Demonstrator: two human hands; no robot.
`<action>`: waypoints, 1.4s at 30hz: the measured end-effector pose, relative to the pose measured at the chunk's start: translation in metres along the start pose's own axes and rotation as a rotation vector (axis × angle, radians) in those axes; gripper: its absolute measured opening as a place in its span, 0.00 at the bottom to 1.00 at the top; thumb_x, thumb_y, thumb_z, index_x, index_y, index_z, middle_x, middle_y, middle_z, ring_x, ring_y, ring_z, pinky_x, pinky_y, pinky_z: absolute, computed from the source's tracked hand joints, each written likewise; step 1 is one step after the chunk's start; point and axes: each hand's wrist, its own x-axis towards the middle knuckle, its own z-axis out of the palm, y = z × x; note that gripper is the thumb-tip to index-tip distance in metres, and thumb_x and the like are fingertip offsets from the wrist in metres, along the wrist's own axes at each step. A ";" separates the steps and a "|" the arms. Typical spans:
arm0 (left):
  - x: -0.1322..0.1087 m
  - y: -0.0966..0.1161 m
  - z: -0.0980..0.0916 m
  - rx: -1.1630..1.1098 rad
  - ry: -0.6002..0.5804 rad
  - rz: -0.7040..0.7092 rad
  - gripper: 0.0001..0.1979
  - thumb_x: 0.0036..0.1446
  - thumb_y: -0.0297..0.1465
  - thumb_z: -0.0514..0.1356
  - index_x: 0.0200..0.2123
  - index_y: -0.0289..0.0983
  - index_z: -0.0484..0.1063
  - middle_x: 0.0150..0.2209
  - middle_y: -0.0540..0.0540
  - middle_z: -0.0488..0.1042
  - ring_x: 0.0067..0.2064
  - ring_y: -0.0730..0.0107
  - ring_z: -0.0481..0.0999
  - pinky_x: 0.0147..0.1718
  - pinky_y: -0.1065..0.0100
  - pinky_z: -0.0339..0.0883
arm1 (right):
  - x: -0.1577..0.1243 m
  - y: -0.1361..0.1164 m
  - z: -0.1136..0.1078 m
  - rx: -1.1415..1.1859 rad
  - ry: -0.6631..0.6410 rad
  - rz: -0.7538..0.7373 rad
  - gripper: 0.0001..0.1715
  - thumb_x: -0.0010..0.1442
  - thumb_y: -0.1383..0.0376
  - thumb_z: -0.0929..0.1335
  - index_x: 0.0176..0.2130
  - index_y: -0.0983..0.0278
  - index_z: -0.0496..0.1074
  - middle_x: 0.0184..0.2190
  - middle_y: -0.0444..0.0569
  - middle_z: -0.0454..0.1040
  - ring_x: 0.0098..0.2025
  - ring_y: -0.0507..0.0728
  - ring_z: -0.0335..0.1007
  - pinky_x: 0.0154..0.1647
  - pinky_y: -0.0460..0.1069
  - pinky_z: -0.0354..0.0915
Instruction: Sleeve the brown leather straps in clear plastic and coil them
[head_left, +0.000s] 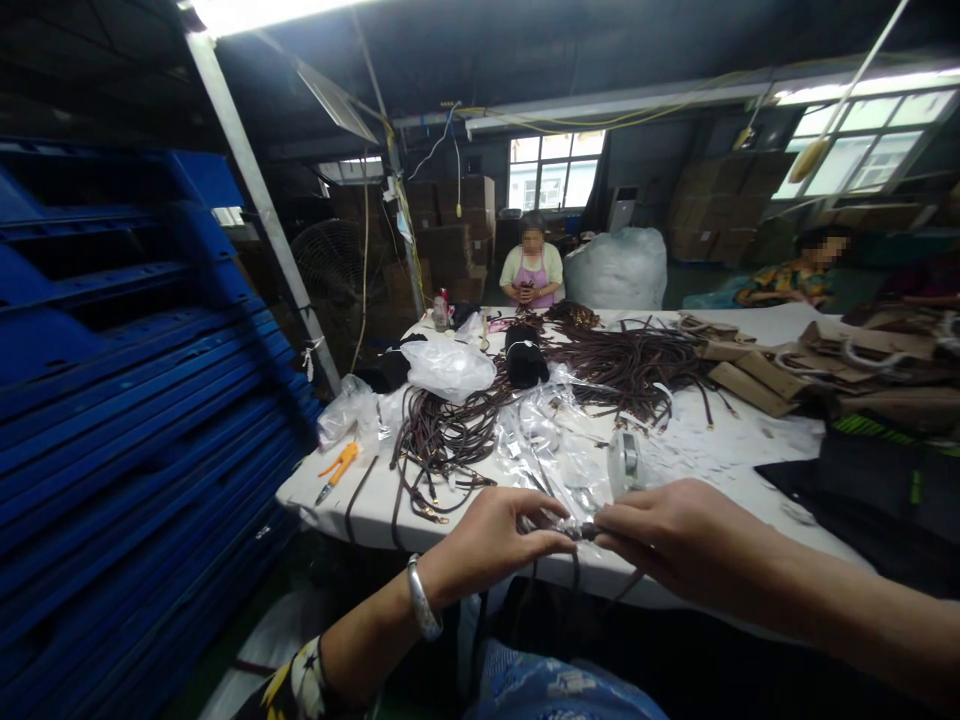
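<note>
Just over the table's near edge, my left hand [499, 535] is closed, its thumb and fingers pinching one side of a dark strap [588, 532] with a shiny bit on it. From the other side my right hand [667, 525] grips the same strap, fingertips almost meeting those of the left. Fine detail of the held part is too small to make out. Behind the hands lie clear plastic bags [551, 430] and a roll of tape [624, 462]. A heap of dark straps with brass-coloured clasps [442, 430] spreads beyond my left hand.
Orange-handled pliers [341, 465] lie at the table's left corner. More brown straps [622, 360] and tan paper bags [817, 360] cover the far and right parts. Blue pallets [150, 450] are stacked at left. One person [532, 270] sits across the table, another [795, 275] at right.
</note>
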 end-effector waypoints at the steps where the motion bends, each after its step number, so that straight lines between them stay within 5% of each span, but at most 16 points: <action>1: 0.000 0.001 0.000 -0.021 -0.045 -0.014 0.16 0.51 0.40 0.65 0.42 0.37 0.79 0.35 0.46 0.80 0.37 0.68 0.75 0.37 0.72 0.64 | 0.000 0.000 0.001 -0.074 0.014 -0.037 0.14 0.64 0.67 0.60 0.31 0.63 0.71 0.23 0.46 0.73 0.20 0.49 0.60 0.22 0.49 0.44; 7: 0.004 0.006 -0.006 -0.198 -0.346 -0.040 0.19 0.60 0.41 0.56 0.36 0.32 0.80 0.28 0.47 0.77 0.29 0.74 0.70 0.28 0.75 0.59 | -0.003 -0.001 0.000 -0.287 0.064 -0.214 0.12 0.58 0.75 0.59 0.32 0.63 0.69 0.23 0.45 0.71 0.21 0.52 0.60 0.23 0.50 0.42; 9: 0.005 0.008 -0.004 -0.169 -0.295 -0.016 0.17 0.59 0.40 0.58 0.36 0.33 0.80 0.29 0.47 0.78 0.30 0.74 0.72 0.29 0.75 0.60 | -0.003 -0.002 -0.001 -0.212 0.041 -0.177 0.13 0.60 0.72 0.58 0.32 0.63 0.69 0.22 0.46 0.71 0.20 0.51 0.59 0.22 0.50 0.42; 14: 0.002 0.010 0.010 0.198 0.105 0.159 0.12 0.57 0.38 0.62 0.41 0.40 0.79 0.36 0.47 0.80 0.38 0.68 0.76 0.38 0.72 0.63 | 0.004 0.002 -0.007 0.364 -0.133 0.180 0.25 0.66 0.54 0.57 0.28 0.65 0.71 0.20 0.47 0.71 0.21 0.50 0.62 0.23 0.46 0.51; 19: 0.006 0.016 0.014 0.208 0.156 0.216 0.15 0.56 0.40 0.62 0.44 0.41 0.78 0.38 0.45 0.80 0.39 0.66 0.77 0.39 0.71 0.65 | 0.014 0.010 -0.009 0.802 -0.265 0.399 0.30 0.61 0.46 0.60 0.26 0.66 0.73 0.16 0.45 0.69 0.17 0.49 0.58 0.21 0.44 0.54; 24: 0.020 0.018 0.005 -0.075 -0.017 0.098 0.13 0.51 0.37 0.67 0.38 0.36 0.79 0.35 0.47 0.80 0.37 0.69 0.76 0.36 0.73 0.65 | 0.010 0.009 -0.009 0.554 -0.146 0.213 0.22 0.64 0.54 0.60 0.30 0.64 0.75 0.21 0.47 0.74 0.23 0.51 0.65 0.26 0.45 0.56; 28: 0.029 0.005 0.000 -0.117 0.030 0.019 0.12 0.52 0.37 0.66 0.36 0.34 0.79 0.34 0.45 0.79 0.36 0.69 0.75 0.37 0.72 0.65 | -0.001 0.026 -0.012 0.537 -0.116 0.196 0.20 0.63 0.52 0.62 0.47 0.58 0.72 0.34 0.47 0.77 0.35 0.56 0.70 0.37 0.47 0.61; 34: 0.032 -0.005 0.002 -0.061 0.001 -0.004 0.14 0.49 0.38 0.67 0.37 0.35 0.80 0.34 0.46 0.80 0.36 0.68 0.75 0.36 0.72 0.63 | -0.007 0.055 -0.008 0.661 -0.251 0.191 0.23 0.63 0.50 0.61 0.33 0.64 0.75 0.26 0.46 0.72 0.29 0.53 0.66 0.28 0.45 0.58; 42: 0.041 0.008 0.015 -0.081 -0.110 0.029 0.14 0.51 0.40 0.66 0.36 0.36 0.81 0.34 0.45 0.82 0.37 0.66 0.78 0.36 0.73 0.66 | -0.009 0.030 -0.018 -0.025 -0.113 -0.062 0.12 0.58 0.72 0.61 0.35 0.63 0.74 0.25 0.49 0.74 0.22 0.52 0.63 0.22 0.50 0.46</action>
